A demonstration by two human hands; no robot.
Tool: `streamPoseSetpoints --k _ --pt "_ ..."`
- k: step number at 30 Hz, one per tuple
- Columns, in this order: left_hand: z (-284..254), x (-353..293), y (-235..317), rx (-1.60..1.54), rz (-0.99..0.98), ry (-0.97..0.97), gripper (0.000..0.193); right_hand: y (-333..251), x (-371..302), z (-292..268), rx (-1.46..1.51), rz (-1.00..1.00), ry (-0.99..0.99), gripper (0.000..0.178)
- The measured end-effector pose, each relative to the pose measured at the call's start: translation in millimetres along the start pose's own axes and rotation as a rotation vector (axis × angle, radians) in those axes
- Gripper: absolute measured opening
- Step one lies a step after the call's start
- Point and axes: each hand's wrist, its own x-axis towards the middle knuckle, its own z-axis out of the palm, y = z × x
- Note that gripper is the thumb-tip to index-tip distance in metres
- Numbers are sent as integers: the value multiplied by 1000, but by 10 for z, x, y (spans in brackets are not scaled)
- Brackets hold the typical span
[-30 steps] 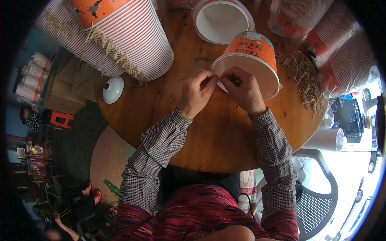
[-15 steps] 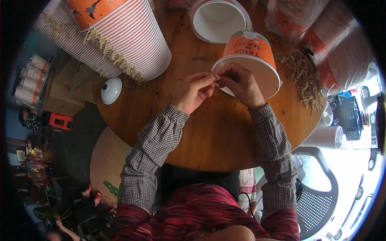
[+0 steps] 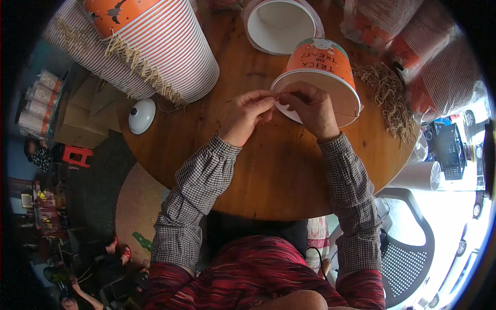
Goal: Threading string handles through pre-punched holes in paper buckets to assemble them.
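Note:
An orange paper bucket [image 3: 320,64] with a white rim lies on its side, its mouth toward me. At the left of that rim, my left hand [image 3: 249,114] and my right hand [image 3: 311,107] meet, fingertips pinched together on a thin string. The string's middle is mostly hidden behind my fingers; a fine strand shows at the right side of the bucket's mouth. To the right of the bucket lies a heap of tan twine [image 3: 387,101].
Tall nested stacks of striped-edge buckets [image 3: 170,49] with twine hanging along them lean at the left. A white lid-like piece [image 3: 142,116] sits below them. Behind is a white-lined bucket in plastic [image 3: 281,26]; wrapped bucket stacks [image 3: 444,77] stand right. A grey chair [image 3: 405,248] is beside the table.
My left hand has turned slightly, with its fingers straighter and closer to the rim. My right fingers have shifted a little at the string. The bucket has barely moved.

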Motion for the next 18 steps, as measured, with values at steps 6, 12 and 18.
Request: streamPoseSetpoints --k 6,12,18 --pt "-54 60 -69 651 440 60 11 -51 29 -20 -10 160 -29 14" --pt "-81 105 -111 747 550 92 10 -32 26 -20 24 231 -56 14" --pt "-73 107 -126 790 623 132 8 31 19 -17 -5 193 -35 12"
